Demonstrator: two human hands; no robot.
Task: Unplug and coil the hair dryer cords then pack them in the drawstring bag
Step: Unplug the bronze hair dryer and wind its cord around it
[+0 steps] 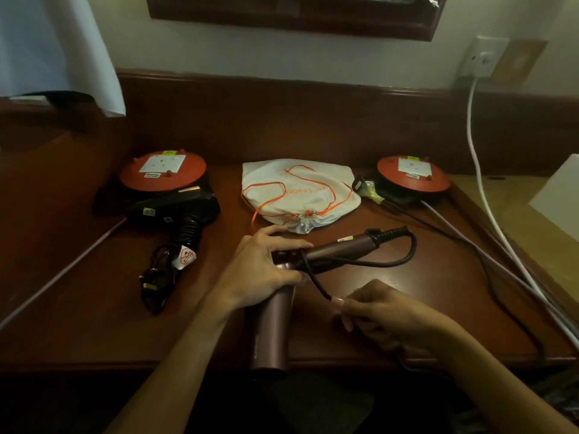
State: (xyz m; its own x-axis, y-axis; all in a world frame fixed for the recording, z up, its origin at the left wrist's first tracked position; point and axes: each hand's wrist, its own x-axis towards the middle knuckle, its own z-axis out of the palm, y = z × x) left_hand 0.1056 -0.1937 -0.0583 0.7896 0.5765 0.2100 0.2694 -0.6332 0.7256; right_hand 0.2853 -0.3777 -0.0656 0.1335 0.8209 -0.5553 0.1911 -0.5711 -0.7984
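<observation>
A bronze-pink hair dryer (338, 249) lies on the wooden desk (407, 308), handle pointing right. My left hand (266, 264) grips it where handle meets barrel. Its black cord (404, 261) loops from the handle end back across the handle. My right hand (382, 314) pinches that cord just below the dryer. A black hair dryer (175, 208) lies at the left, its cord and plug (155, 281) bundled in front of it. The white drawstring bag (300, 192) with orange strings lies flat at the middle back, its mouth gathered.
Two orange-topped cable reels stand on the desk, one behind the black dryer (163, 172) and one at the right back (413, 175). A white cable (479, 170) runs from a wall socket (484, 57) down the right side. Thin cables cross the desk's right half.
</observation>
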